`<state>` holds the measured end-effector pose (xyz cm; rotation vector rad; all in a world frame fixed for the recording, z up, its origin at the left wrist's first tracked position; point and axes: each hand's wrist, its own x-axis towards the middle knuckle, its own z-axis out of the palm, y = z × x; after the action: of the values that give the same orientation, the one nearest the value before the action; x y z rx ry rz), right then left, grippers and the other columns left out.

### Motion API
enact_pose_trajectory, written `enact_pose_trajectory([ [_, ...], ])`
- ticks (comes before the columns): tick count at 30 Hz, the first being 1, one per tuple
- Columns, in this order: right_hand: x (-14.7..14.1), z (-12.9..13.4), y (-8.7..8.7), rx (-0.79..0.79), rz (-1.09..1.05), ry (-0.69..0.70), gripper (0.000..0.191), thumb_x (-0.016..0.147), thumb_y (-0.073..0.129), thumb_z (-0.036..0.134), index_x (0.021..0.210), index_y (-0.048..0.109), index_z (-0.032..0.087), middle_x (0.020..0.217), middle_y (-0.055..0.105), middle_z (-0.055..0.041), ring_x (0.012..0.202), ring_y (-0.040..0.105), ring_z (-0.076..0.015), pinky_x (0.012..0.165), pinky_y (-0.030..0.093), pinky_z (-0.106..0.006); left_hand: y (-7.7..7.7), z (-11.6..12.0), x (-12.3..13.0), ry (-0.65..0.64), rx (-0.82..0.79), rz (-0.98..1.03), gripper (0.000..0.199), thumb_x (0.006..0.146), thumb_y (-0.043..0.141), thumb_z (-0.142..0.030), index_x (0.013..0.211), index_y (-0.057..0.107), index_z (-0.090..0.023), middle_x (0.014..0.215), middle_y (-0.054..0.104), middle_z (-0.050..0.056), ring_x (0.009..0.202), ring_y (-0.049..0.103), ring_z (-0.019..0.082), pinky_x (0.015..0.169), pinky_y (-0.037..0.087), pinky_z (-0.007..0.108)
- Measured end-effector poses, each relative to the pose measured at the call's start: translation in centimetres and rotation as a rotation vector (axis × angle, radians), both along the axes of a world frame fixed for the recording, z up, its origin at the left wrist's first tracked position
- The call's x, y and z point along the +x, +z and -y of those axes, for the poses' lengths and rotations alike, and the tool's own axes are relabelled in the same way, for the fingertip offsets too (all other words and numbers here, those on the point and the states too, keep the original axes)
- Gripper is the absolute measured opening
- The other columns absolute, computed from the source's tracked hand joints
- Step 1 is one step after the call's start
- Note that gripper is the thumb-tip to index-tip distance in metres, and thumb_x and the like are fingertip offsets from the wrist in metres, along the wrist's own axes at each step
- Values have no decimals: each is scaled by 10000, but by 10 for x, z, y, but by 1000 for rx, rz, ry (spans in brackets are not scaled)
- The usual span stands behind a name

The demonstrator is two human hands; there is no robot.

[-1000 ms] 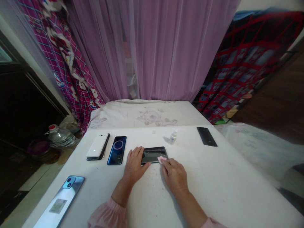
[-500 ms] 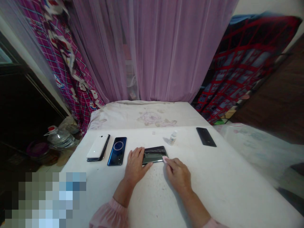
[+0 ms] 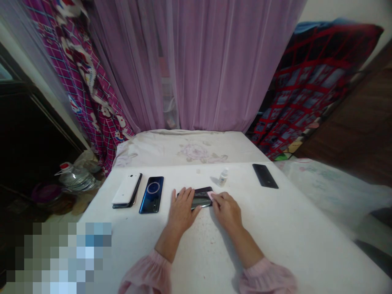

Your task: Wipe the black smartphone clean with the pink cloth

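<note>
A dark, glossy phone (image 3: pixel 202 199) lies sideways on the white-covered table in front of me. My left hand (image 3: pixel 183 208) rests over its left end, fingers spread across the screen and thumb along the near edge. Pinched in the fingertips of my right hand (image 3: pixel 227 210) is a small pink cloth (image 3: pixel 210 195), pressed against the phone's right end. Just behind the phone stands a small white bottle (image 3: pixel 223 177). Left of my left hand lies a blue phone (image 3: pixel 152 194) with a ring on its back.
A white phone (image 3: pixel 127 188) lies on top of dark ones at the table's left. Another black phone (image 3: pixel 265 176) is at the right. A small pale piece (image 3: pixel 198 171) sits behind the phone. Purple curtains (image 3: pixel 214 65) hang beyond the table; a water jug (image 3: pixel 76 177) stands at left.
My left hand has slid right, covering more of the phone. My right hand has moved slightly up and left with the pink cloth along the phone's right end.
</note>
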<state>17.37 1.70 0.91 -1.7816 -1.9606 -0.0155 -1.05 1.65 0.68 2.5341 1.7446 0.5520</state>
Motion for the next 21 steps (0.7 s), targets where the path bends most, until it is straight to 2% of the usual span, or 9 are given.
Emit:
enact_pose_trajectory([
  [5, -8, -35, 5, -69, 29, -12, 273, 877, 524, 206, 1044, 727, 279, 921, 645, -34, 840, 582, -151, 701, 422, -243, 0, 0, -1, 2, -24, -2, 518, 947, 463, -447, 1405, 412, -210, 1421, 490, 102, 1327, 399, 322, 1114, 179, 605],
  [8, -10, -45, 5, -83, 23, -17, 274, 886, 515, 208, 1047, 726, 276, 941, 643, -36, 848, 583, -147, 716, 428, -242, 2, 1, -1, 5, -40, 5, 519, 946, 469, -435, 1406, 410, -201, 1426, 483, 109, 1332, 391, 322, 1109, 175, 617],
  [11, -8, -36, 3, -62, 9, -9, 279, 888, 511, 205, 1058, 721, 277, 932, 645, -32, 849, 584, -145, 722, 431, -238, 3, 2, -1, 1, -50, 10, 517, 938, 491, -421, 1401, 416, -204, 1427, 484, 104, 1334, 387, 322, 1108, 167, 624],
  [17, 5, 2, -8, 23, -15, 17, 302, 880, 508, 181, 1096, 705, 257, 915, 644, -32, 823, 577, -146, 730, 432, -238, 4, 2, -2, -27, -50, 21, 526, 919, 510, -435, 1391, 429, -218, 1425, 486, 93, 1337, 383, 323, 1118, 160, 610],
  [21, 4, -3, -8, 38, -3, 13, 293, 866, 517, 174, 1064, 715, 262, 896, 643, -32, 820, 565, -152, 723, 420, -245, 4, 1, -2, -49, -49, 25, 528, 911, 515, -415, 1386, 436, -200, 1417, 493, 104, 1322, 405, 313, 1107, 248, 543],
])
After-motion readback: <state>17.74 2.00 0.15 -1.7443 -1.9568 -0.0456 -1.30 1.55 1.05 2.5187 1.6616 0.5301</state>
